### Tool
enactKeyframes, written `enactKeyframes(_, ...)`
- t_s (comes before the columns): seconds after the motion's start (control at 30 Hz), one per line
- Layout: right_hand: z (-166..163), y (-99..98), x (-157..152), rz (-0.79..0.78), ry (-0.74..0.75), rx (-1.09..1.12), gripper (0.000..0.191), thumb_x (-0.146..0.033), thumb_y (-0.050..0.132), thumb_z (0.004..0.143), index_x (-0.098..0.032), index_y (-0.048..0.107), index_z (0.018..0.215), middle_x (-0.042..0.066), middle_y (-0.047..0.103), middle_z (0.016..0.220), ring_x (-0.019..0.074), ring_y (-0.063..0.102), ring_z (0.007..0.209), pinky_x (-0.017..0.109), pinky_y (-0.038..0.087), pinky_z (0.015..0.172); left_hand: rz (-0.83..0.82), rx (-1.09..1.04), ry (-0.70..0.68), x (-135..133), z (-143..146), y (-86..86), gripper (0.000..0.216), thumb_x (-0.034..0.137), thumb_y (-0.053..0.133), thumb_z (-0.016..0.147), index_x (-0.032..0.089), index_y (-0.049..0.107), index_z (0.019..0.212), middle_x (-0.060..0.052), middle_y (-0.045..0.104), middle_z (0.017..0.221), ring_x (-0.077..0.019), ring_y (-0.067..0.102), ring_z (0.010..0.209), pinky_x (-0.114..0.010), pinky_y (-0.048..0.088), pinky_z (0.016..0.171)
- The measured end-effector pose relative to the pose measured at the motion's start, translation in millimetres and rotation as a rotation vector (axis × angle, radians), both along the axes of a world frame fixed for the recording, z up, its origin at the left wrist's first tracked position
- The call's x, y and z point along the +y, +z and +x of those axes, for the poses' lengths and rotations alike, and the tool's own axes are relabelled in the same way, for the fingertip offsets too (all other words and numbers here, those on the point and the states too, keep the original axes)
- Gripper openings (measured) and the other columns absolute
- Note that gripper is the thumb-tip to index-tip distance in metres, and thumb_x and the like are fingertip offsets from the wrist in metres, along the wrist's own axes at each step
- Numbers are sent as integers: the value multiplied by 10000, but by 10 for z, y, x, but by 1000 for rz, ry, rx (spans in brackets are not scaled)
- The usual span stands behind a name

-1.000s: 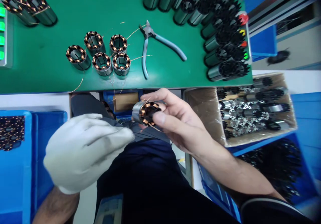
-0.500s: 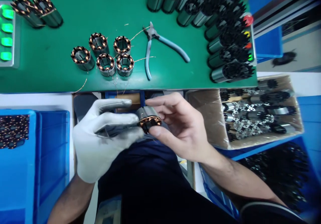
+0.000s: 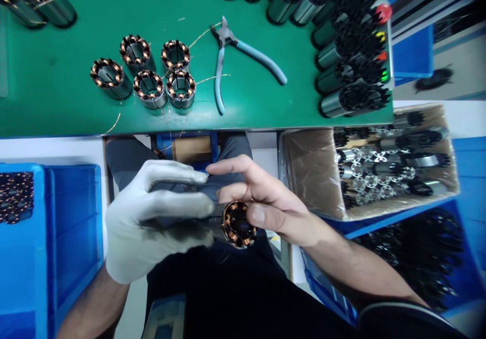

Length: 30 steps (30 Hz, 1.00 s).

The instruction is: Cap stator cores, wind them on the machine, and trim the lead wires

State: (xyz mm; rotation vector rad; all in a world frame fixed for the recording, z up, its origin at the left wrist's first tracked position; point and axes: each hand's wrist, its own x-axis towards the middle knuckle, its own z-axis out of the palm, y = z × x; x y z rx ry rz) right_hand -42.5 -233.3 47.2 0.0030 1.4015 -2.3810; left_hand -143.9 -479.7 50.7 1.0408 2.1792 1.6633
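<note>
Across top: green bench [image 3: 91,25]. Right side: plastic-lined cardboard box [image 3: 311,162], packed with silvery and black toothed cores [image 3: 383,169]. Below it, blue bin [image 3: 467,258] of dark parts, too blurred to sort. Lower left, another blue bin [image 3: 21,263], with a block of copper-coiled pieces [image 3: 15,197] inside. In from lower left: gloved left hand [image 3: 155,217], fingers straight and pointing right, thumb underneath, set about left end of wound core [image 3: 231,226]; gripping or just touching, can't tell. In from lower right: bare right hand [image 3: 261,197], index stretched left, thumb on core's rim, grasping it. On bench: pliers [image 3: 226,36], handles spread. Between both hands, nearer than bench edge: same core, long axis roughly left-right, tilted, open coppery end toward camera. Beside pliers: five upright cores [image 3: 150,102], open ends up, plus thin copper wire [image 3: 212,78].
</note>
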Motion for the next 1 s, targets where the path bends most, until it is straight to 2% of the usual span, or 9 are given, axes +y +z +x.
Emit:
enactKeyframes(0.13, -5, -35, -36, -95, 4, -27, 610, -479, 797, 1102, -301, 541, 1626, 6, 796, 1085, 160, 749, 901, 247, 566, 788, -50, 178, -105, 25, -58, 124, 133, 404, 903, 1047, 377, 867, 1172, -10, 856, 1309, -251, 772, 1308, -409, 672, 1090)
enactKeyframes(0.33, 67, -135, -116, -216, -66, 8, 490, -352, 745, 1160, -279, 557, 1606, 5, 776, 1122, 122, 746, 941, 235, 573, 849, -86, 461, 24, 96, 3, -2, 68, 319, 805, 1086, 349, 828, 1142, 10, 872, 1206, -250, 791, 1263, -428, 665, 1119)
enactKeyframes(0.43, 80, -112, -94, -129, -134, 58, 512, -364, 768, 1147, -293, 555, 1608, 11, 775, 1127, 121, 735, 894, 229, 572, 781, -148, 506, 50, 63, -4, -160, 99, 260, 801, 1055, 320, 801, 1133, -6, 869, 1208, -266, 785, 1252, -454, 645, 1121)
enactKeyframes(0.57, 64, -17, 3, 170, -298, 188, 516, -359, 799, 1125, -325, 589, 1596, 18, 761, 1116, 170, 754, 924, 300, 643, 823, -382, 312, 69, -74, -71, -315, 88, 216, 794, 1054, 291, 766, 1091, -36, 858, 1248, -297, 791, 1268, -492, 648, 1082)
enactKeyframes(0.67, 34, 17, 18, 392, -343, 293, 563, -261, 798, 1116, -330, 586, 1632, 19, 750, 1122, 193, 766, 990, 369, 678, 961, -291, 234, 177, -107, -69, -159, 394, 450, 943, 964, 290, 715, 1242, -76, 785, 1500, -360, 720, 1476, -603, 573, 1282)
enactKeyframes(0.77, -14, 29, -42, 461, -285, 308, 565, -251, 782, 1127, -306, 567, 1647, 27, 761, 1154, 187, 776, 1019, 367, 677, 1011, -267, 373, 75, 9, -21, 99, 591, 583, 978, 907, 328, 686, 1353, -31, 775, 1566, -400, 644, 1601, -657, 467, 1395)
enactKeyframes(0.87, -61, 66, -93, 425, -235, 267, 530, -279, 784, 1132, -292, 569, 1616, 15, 758, 1145, 161, 777, 1022, 309, 661, 977, -316, 455, 19, 152, 30, 194, 600, 463, 951, 966, 336, 654, 1471, -4, 860, 1386, -324, 826, 1359, -545, 559, 1336)
enactKeyframes(0.93, -77, 100, -92, 424, -226, 237, 508, -287, 784, 1130, -283, 576, 1593, -1, 743, 1098, 145, 754, 986, 282, 647, 942, -319, 412, 60, 199, 59, 151, 625, 401, 926, 998, 341, 624, 1542, 16, 879, 1325, -266, 890, 1179, -418, 660, 1195)
enactKeyframes(1.0, -75, 122, -71, 455, -224, 222, 506, -282, 786, 1118, -275, 579, 1580, -20, 710, 1034, 133, 708, 926, 268, 635, 917, -310, 302, 69, 217, 80, 80, 614, 428, 916, 997, 355, 632, 1537, 24, 883, 1320, -265, 898, 1153, -371, 704, 1090)
